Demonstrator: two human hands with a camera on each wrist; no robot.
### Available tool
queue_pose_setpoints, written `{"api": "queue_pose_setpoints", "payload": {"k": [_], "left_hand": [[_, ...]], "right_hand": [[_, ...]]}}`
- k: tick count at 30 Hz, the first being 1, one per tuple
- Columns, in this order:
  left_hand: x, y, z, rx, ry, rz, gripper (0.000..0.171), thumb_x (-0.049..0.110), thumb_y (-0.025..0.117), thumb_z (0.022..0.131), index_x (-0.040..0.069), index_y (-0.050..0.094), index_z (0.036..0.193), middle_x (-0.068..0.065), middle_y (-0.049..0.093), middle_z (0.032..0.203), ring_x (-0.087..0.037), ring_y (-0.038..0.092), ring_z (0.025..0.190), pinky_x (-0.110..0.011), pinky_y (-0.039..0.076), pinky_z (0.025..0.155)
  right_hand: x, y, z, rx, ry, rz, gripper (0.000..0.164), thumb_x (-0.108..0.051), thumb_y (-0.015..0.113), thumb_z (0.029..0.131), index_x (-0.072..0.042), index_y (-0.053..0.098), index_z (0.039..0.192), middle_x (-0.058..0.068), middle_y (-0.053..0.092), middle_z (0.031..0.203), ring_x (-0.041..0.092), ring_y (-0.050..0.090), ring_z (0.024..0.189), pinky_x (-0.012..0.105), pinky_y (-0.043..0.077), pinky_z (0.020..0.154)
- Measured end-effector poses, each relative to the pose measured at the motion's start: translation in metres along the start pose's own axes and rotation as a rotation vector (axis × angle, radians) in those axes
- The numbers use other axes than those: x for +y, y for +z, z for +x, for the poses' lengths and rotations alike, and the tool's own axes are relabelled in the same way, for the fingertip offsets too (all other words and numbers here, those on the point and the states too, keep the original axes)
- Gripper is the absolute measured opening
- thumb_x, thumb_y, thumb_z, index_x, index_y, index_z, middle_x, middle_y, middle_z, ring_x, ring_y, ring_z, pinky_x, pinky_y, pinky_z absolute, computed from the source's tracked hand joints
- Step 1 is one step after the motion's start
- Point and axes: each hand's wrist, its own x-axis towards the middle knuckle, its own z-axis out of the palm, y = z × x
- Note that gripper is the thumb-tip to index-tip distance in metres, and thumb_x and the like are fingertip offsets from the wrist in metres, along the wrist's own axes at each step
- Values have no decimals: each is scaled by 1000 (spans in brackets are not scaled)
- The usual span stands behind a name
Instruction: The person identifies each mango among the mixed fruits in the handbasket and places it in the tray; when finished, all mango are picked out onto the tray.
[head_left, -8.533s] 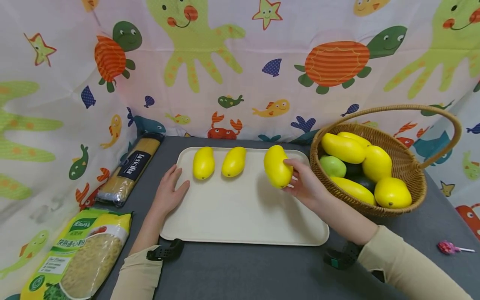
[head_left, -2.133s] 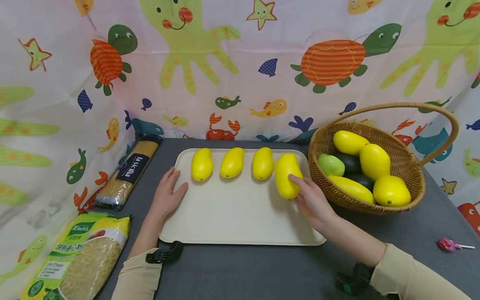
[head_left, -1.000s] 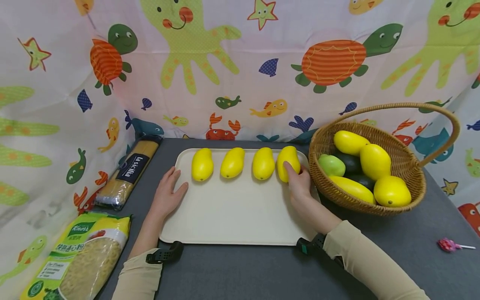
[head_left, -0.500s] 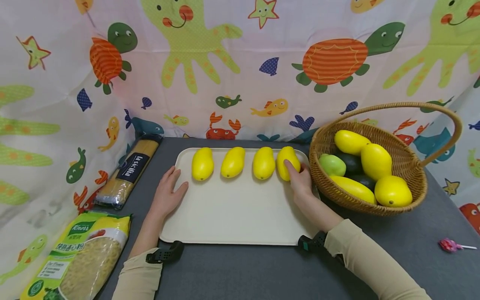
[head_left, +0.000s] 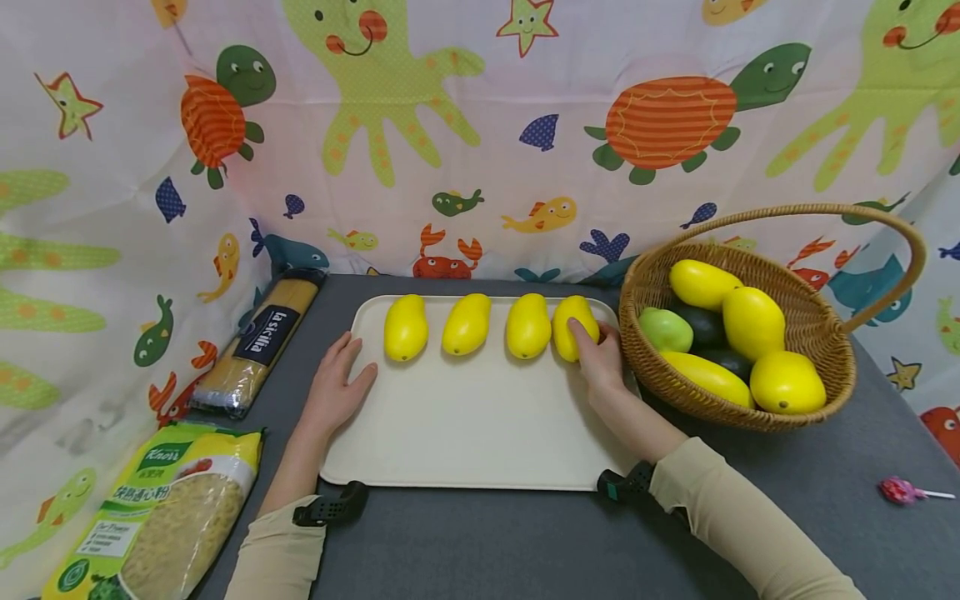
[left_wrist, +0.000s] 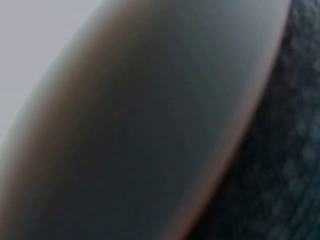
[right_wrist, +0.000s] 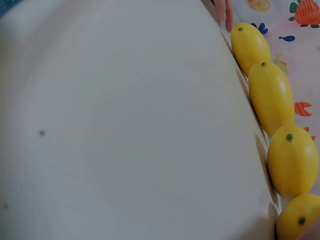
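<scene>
My right hand (head_left: pixel 602 360) grips a yellow mango (head_left: pixel 572 320) at the back right of the cream tray (head_left: pixel 472 433), with the thumb on its near side. Several mangoes make a row along the tray's back edge, among them a middle one (head_left: pixel 527 326) and the leftmost (head_left: pixel 406 327). Against the tray's left rim rests my left hand (head_left: pixel 341 390), fingers relaxed and holding nothing. The right wrist view shows the same row, the held mango (right_wrist: pixel 295 215) cut off at the lower corner. Blur fills most of the left wrist view.
Right of the tray stands a wicker basket (head_left: pixel 836 383) with a tall handle, holding yellow fruits, a green one and dark ones. Spaghetti (head_left: pixel 258 346) and a Knorr pasta bag (head_left: pixel 157 508) lie at left. A lollipop (head_left: pixel 902 491) lies at far right.
Since the first frame a third mango has joined the row, and another has left the basket. My right hand has lowered that one to the row's right end. The left hand stays put.
</scene>
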Motion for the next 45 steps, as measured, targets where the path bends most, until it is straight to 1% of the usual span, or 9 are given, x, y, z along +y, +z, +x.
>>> {"api": "queue_pose_setpoints", "payload": {"k": [4,14,18,22,29,34,39,42,45], "left_hand": [[1,1,1,2,4,2,61,27,55,99,-2,35,149,-17,19,159,-38,19,144,-58,19,113],[1,4,3,16,18,25,59,24,56,99,-3,36,148,-18,21,159,-37,19,145,-56,19,113],[1,4,4,15,26,26,60,24,56,98,-3,36,148,-18,21,159,-38,19,144,-56,19,113],[1,4,4,10,26,25,60,24,56,99,-3,36,148,-18,20,159,-38,19,144,-57,19,113],[2,3,4,5,21,26,61,26,55,99,-3,35,148,-18,20,159,-39,19,144,-57,19,113],[1,2,3,5,19,22,61,26,55,99,-3,35,148,-18,20,159,-39,19,144,-57,19,113],[-1,1,3,4,10,20,61,27,55,99,-2,35,149,-17,19,159,-38,19,144,-57,20,113],[-1,1,2,1,5,14,61,28,55,99,-2,35,149,-17,19,160,-38,19,144,-57,20,112],[0,0,1,-5,-5,5,62,29,54,100,-1,34,150,-16,18,160,-38,18,145,-57,20,112]], "right_hand": [[0,-2,0,-1,2,-6,76,-49,60,93,-9,29,150,10,36,148,24,39,126,35,35,108],[-2,-6,-2,-43,8,-22,81,-50,59,92,-13,21,154,11,33,150,26,39,126,40,39,104],[-2,-8,-3,-63,-15,-64,85,-49,60,93,-11,16,155,12,29,153,27,36,132,41,33,109],[-2,-11,-5,-87,-35,-116,91,-49,60,93,-10,8,157,13,19,159,27,28,139,41,23,115],[-5,-14,-13,-129,-43,-179,98,-47,60,92,-11,-4,157,13,3,163,26,13,146,42,16,117],[-7,-19,-23,-185,-41,-203,99,-44,59,94,-10,-10,156,13,-5,163,27,5,148,43,10,118],[-6,-27,-38,-251,-51,-265,100,-46,59,94,-8,-9,156,15,-7,162,30,1,148,47,7,118],[-4,-34,-51,-310,-52,-295,102,-51,59,92,-9,-9,156,14,-8,162,30,-2,148,49,7,118],[-3,-42,-66,-394,-54,-268,103,-52,61,92,-10,-7,156,14,-7,162,30,-1,148,51,9,117]]}}
